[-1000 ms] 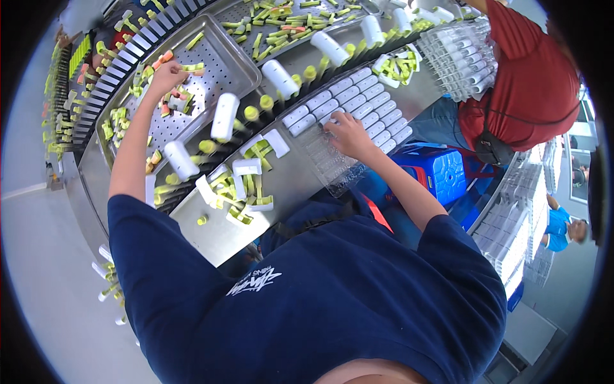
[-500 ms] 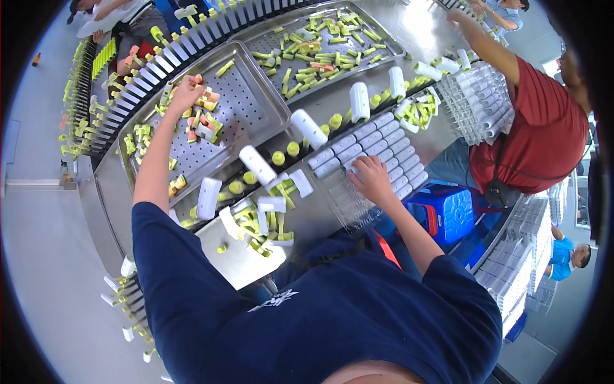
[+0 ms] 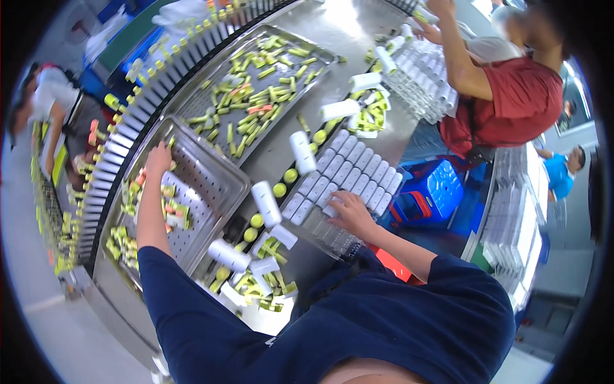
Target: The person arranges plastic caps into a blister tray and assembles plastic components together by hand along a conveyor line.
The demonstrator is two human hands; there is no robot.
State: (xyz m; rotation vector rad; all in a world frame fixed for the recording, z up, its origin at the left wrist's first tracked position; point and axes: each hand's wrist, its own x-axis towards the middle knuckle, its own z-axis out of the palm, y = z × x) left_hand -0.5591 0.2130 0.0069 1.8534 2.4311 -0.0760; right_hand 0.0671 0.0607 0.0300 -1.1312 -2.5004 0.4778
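My left hand reaches over a perforated metal tray, its fingers bunched at a small yellow-green plastic piece near the far corner. More yellow-green and pinkish pieces, some with white parts, are piled in that tray beside my forearm. On the right, my right hand rests with fingers apart on the near edge of several rows of white rounded cylinders. Those cylinders lie side by side in a clear plastic rack, whose near part holds none. What lies under my right palm is hidden.
A second metal tray of yellow-green pieces stands farther off. Between trays and rack runs a line of yellow-green round holders, some under white housings. A loose pile lies near me. A co-worker in red works at right beside a blue stool.
My left hand has moved from the pile to the lone piece near the tray's far corner. My right hand stays on the cylinders. The whole view has turned.
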